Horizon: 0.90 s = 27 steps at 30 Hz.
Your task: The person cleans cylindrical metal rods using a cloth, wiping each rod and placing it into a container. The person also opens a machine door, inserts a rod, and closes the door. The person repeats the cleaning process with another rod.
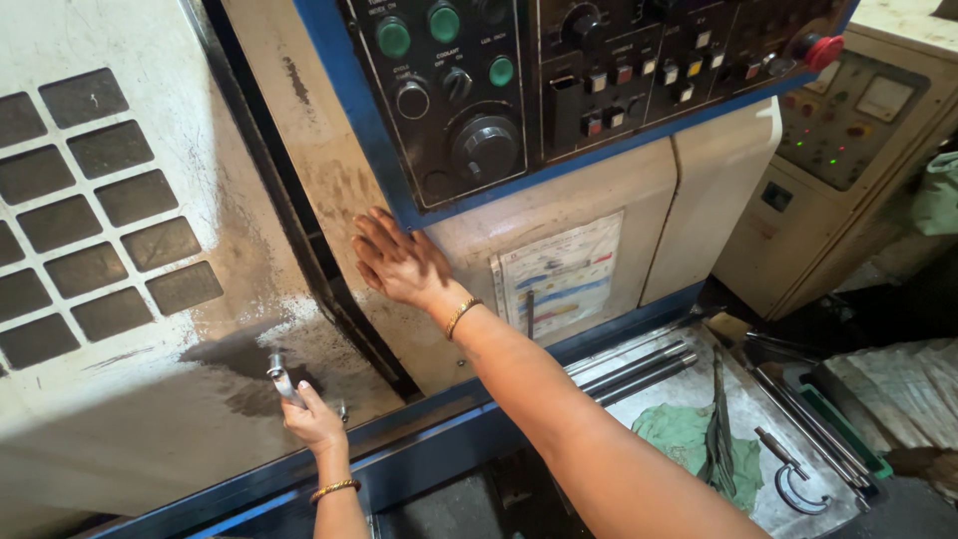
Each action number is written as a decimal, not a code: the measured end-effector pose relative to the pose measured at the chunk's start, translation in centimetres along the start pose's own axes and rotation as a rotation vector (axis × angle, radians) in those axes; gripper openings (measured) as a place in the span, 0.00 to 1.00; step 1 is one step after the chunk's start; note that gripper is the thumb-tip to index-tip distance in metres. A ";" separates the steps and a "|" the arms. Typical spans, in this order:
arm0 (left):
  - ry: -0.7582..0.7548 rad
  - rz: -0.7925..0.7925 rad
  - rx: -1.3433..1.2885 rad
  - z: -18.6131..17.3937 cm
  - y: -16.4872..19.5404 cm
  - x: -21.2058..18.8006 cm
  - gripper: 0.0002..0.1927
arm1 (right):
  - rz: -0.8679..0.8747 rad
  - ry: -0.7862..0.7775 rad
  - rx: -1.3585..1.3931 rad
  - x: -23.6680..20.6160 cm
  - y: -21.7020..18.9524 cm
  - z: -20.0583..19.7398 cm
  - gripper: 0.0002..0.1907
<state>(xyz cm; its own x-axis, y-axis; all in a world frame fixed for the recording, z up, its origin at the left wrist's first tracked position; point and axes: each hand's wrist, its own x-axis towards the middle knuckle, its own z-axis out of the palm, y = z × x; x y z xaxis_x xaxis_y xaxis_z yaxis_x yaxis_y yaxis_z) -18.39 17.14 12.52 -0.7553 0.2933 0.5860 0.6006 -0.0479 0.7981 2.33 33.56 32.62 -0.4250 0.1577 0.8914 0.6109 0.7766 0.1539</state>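
A person's left hand (311,419) closes around the metal door handle (282,379) of a worn cream machine door (130,399), the handle's long axis running up and to the left out of the fist, tilted off vertical. The right hand (399,262), fingers spread flat and holding nothing, presses on the cream front panel (559,190) just up and to the right of the left hand, across the dark door gap (329,269) that separates the two. The left hand is the one on the handle; the right is near but apart from it. Directly above the right hand sits the black control panel (469,110) with green buttons and a large dial. A printed chart (564,274) is fixed just right of the right wrist. Further right and below the forearm, a metal tray (738,399) carries long steel rods (639,367), a green rag (689,434) and a micrometer (793,484). Nothing lies between the left hand and the handle.
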 end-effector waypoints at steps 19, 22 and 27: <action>0.066 0.075 -0.042 0.7 -0.1 -0.3 0.14 | 0.002 -0.033 0.003 0.1 0.1 -0.4 0.16; 0.092 0.023 0.059 0.9 -0.1 -0.3 0.12 | -0.001 -0.028 -0.014 -0.2 0.3 -0.3 0.16; 0.104 0.083 -0.034 1.2 -0.3 -0.1 0.16 | 0.020 -0.081 0.061 -1.0 1.1 1.1 0.16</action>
<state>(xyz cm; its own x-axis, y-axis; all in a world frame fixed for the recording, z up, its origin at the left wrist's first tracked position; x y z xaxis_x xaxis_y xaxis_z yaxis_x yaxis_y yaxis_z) -18.23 18.25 12.09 -0.7276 0.1861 0.6603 0.6544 -0.1006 0.7494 2.70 34.91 31.39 -0.4671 0.2207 0.8562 0.5792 0.8081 0.1076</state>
